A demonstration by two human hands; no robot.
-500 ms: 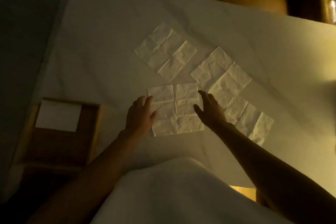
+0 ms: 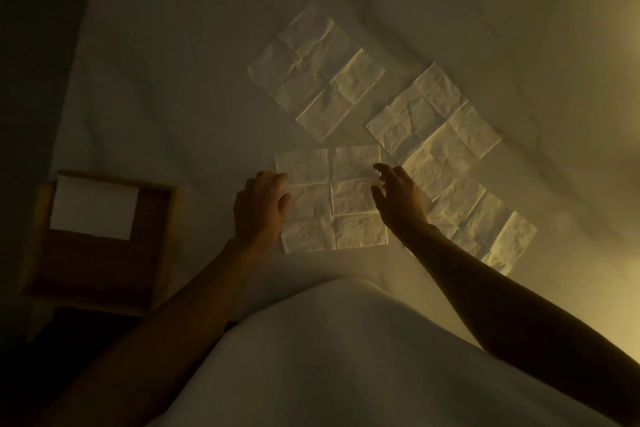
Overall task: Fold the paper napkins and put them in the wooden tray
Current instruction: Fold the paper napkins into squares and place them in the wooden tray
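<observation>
Surface: tabletop (image 2: 173, 80) under a white cloth, softly wrinkled, dim on the left and lit warm yellow from the right.

Paper napkin, nearest (image 2: 332, 198): unfolded, thin crinkled tissue, roughly rectangular, divided by its creases into a grid of six panels. It lies flat at centre, between the two hands.

Left hand (image 2: 258, 208): palm down on the left edge of this napkin, fingers loosely curled; thumb and fingertips rest on the paper. The grip is apart, nothing pinched.

Right hand (image 2: 398, 198): at the right edge of the same napkin, fingers spread and bent, tips at or just above the paper. The grip is apart and holds nothing; whether the fingertips touch cannot be told.

Second napkin (image 2: 315, 71): unfolded, creased, set diagonally, far of the hands at centre.

Third napkin (image 2: 433, 121): unfolded, diagonal, right of the second, its near corner just beside the nearest napkin.

Fourth napkin (image 2: 485, 225): unfolded, diagonal, near right, partly hidden by the right forearm; its far end meets or overlaps the third.

Wooden tray (image 2: 169, 239): square, pale raised rim, darker brown floor, at the left edge of the tabletop. One folded white napkin (image 2: 93, 206), smooth and rectangular, lies in its far left corner.

White garment (image 2: 346, 357): smooth fabric filling the near centre between the forearms.
</observation>
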